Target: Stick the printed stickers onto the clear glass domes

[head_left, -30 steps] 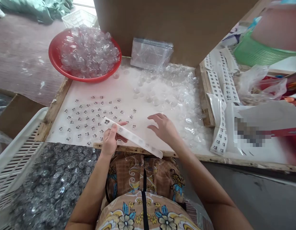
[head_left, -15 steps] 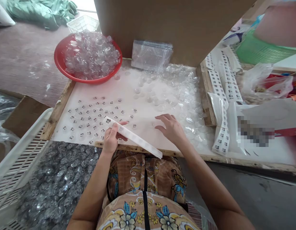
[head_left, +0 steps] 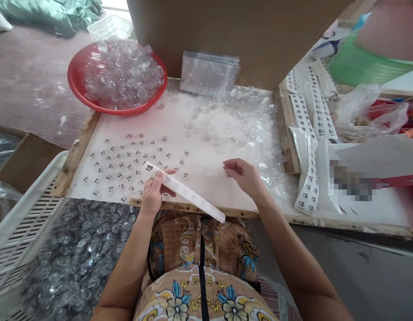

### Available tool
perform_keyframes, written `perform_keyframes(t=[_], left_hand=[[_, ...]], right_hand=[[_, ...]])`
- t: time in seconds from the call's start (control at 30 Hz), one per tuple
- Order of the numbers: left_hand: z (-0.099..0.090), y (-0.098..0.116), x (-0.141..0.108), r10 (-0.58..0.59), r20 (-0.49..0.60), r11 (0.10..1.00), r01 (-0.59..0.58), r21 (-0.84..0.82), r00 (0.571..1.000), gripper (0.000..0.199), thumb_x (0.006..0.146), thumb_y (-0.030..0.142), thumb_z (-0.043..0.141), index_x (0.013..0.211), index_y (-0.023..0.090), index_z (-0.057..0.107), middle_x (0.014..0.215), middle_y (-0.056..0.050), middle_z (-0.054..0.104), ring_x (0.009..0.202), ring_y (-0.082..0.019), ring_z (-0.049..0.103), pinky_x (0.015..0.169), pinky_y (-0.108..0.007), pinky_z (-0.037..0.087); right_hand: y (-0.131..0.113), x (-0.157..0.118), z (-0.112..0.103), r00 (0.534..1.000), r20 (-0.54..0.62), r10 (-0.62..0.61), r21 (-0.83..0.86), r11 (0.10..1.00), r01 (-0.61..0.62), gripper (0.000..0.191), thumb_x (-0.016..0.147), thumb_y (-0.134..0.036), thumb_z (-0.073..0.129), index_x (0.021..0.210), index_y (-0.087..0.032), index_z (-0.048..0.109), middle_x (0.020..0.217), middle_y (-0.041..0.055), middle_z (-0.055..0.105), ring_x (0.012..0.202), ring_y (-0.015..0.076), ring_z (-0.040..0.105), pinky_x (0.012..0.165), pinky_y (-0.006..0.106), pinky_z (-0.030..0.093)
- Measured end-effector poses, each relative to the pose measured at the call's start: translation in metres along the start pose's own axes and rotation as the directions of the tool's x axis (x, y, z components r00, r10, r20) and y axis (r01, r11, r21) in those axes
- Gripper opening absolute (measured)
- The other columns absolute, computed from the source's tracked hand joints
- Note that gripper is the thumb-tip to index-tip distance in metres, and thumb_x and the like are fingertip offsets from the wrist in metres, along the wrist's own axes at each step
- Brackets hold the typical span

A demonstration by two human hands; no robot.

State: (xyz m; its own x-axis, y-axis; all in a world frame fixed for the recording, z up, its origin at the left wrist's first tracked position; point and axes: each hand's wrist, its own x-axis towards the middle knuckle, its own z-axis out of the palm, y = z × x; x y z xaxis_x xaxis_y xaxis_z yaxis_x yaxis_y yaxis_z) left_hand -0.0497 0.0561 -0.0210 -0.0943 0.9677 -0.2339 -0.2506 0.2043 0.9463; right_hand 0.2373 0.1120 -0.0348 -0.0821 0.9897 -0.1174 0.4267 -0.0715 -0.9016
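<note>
My left hand (head_left: 153,194) is closed on a long white sticker strip (head_left: 193,199), thumb on top, with a small black print showing at its upper left end. The strip slants down to the right over the table's front edge. My right hand (head_left: 241,176) hovers at the middle of the white tabletop (head_left: 206,187), fingers bent together; whether something small is between them is hidden. Beside it lies a clear disc (head_left: 207,172). Many clear discs with black prints (head_left: 119,165) are spread on the left of the table, and plain clear discs (head_left: 256,129) on the right.
A red bowl (head_left: 117,110) heaped with clear discs stands at the back left. A white crate (head_left: 29,223) and a mass of printed discs (head_left: 86,249) are below left. Wooden edging (head_left: 287,133) and bundled sticker strips (head_left: 307,183) lie right. A cardboard box (head_left: 233,35) rises behind.
My right hand has moved slightly right and its fingers have drawn together. A clear disc now shows on the table to its left. My left hand still holds the strip.
</note>
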Motion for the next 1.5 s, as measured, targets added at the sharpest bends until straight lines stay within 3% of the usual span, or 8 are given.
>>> perform_keyframes(t=[0.2, 0.4, 0.63, 0.87, 1.07, 1.27, 1.4, 1.5], left_hand=[[0.001, 0.0, 0.0, -0.012, 0.017, 1.0, 0.012, -0.022, 1.0, 0.052, 0.088, 0.054, 0.051, 0.104, 0.009, 0.072, 0.066, -0.004, 0.065, 0.049, -0.012, 0.058, 0.044, -0.023, 0.052], [0.001, -0.001, 0.0, -0.006, 0.007, 1.0, 0.006, 0.001, 1.0, 0.052, 0.088, 0.055, 0.05, 0.104, 0.01, 0.072, 0.066, -0.004, 0.065, 0.048, -0.012, 0.057, 0.044, -0.023, 0.052], [0.002, 0.0, 0.0, 0.008, 0.013, 1.0, -0.009, 0.03, 1.0, 0.054, 0.087, 0.057, 0.049, 0.103, 0.01, 0.072, 0.075, -0.006, 0.069, 0.046, -0.011, 0.057, 0.042, -0.023, 0.051], [0.001, 0.001, 0.0, 0.009, 0.026, 1.0, -0.01, 0.026, 1.0, 0.053, 0.088, 0.056, 0.05, 0.104, 0.01, 0.072, 0.069, -0.005, 0.068, 0.047, -0.011, 0.058, 0.044, -0.023, 0.052], [0.001, -0.001, 0.001, 0.003, 0.021, 0.999, -0.004, 0.051, 1.0, 0.055, 0.088, 0.057, 0.048, 0.104, 0.011, 0.072, 0.076, -0.007, 0.069, 0.048, -0.011, 0.058, 0.044, -0.024, 0.052], [0.001, -0.002, 0.001, 0.003, 0.02, 1.0, -0.003, 0.021, 1.0, 0.052, 0.088, 0.056, 0.05, 0.101, 0.011, 0.073, 0.084, -0.008, 0.071, 0.051, -0.01, 0.057, 0.045, -0.024, 0.053], [0.001, -0.003, 0.001, 0.003, 0.019, 1.0, -0.003, 0.011, 1.0, 0.052, 0.088, 0.055, 0.05, 0.102, 0.011, 0.073, 0.079, -0.007, 0.07, 0.05, -0.01, 0.057, 0.045, -0.023, 0.053], [0.002, -0.002, 0.0, -0.008, 0.012, 1.0, 0.008, 0.029, 1.0, 0.053, 0.088, 0.057, 0.05, 0.102, 0.011, 0.072, 0.076, -0.006, 0.069, 0.048, -0.01, 0.057, 0.044, -0.022, 0.051]], right_hand=[[0.0, -0.015, -0.005, 0.999, -0.018, 0.039, -0.026, 0.999, -0.04, 0.023, 0.082, -0.031, 0.057, 0.099, -0.019, 0.065, 0.095, 0.0075, 0.071, 0.082, 0.0185, 0.067, 0.076, 0.037, 0.056], [-0.004, -0.031, -0.015, 0.987, -0.113, -0.117, -0.315, 0.946, 0.076, 0.022, 0.087, -0.028, 0.049, 0.098, -0.021, 0.066, 0.1, 0.0085, 0.07, 0.083, 0.0204, 0.065, 0.077, 0.038, 0.053], [0.01, -0.024, -0.005, 0.963, 0.03, -0.268, -0.585, 0.777, 0.234, 0.024, 0.088, -0.022, 0.049, 0.106, -0.021, 0.066, 0.106, 0.0117, 0.065, 0.103, 0.0281, 0.057, 0.088, 0.044, 0.047], [0.004, -0.017, -0.002, 0.948, 0.094, -0.303, -0.614, 0.732, 0.294, 0.024, 0.091, -0.021, 0.046, 0.105, -0.02, 0.065, 0.101, 0.0125, 0.063, 0.099, 0.0279, 0.056, 0.089, 0.045, 0.045], [0.002, -0.018, 0.001, 0.917, 0.176, -0.359, -0.583, 0.713, 0.391, 0.033, 0.088, -0.015, 0.047, 0.116, -0.021, 0.062, 0.119, 0.0131, 0.059, 0.107, 0.0294, 0.053, 0.091, 0.048, 0.045], [-0.003, -0.012, 0.001, 0.953, 0.118, -0.278, -0.554, 0.778, 0.295, 0.025, 0.092, -0.02, 0.041, 0.095, -0.018, 0.066, 0.098, 0.012, 0.065, 0.093, 0.025, 0.058, 0.083, 0.039, 0.047], [-0.004, -0.017, -0.005, 0.991, 0.116, -0.061, -0.437, 0.893, 0.106, 0.025, 0.086, -0.024, 0.051, 0.109, -0.02, 0.061, 0.081, 0.0035, 0.067, 0.073, 0.019, 0.062, 0.067, 0.031, 0.048], [-0.008, -0.023, -0.009, 0.998, 0.058, -0.022, -0.524, 0.85, 0.049, 0.024, 0.084, -0.029, 0.058, 0.107, -0.02, 0.063, 0.088, 0.0051, 0.067, 0.066, 0.0175, 0.061, 0.065, 0.032, 0.047]])
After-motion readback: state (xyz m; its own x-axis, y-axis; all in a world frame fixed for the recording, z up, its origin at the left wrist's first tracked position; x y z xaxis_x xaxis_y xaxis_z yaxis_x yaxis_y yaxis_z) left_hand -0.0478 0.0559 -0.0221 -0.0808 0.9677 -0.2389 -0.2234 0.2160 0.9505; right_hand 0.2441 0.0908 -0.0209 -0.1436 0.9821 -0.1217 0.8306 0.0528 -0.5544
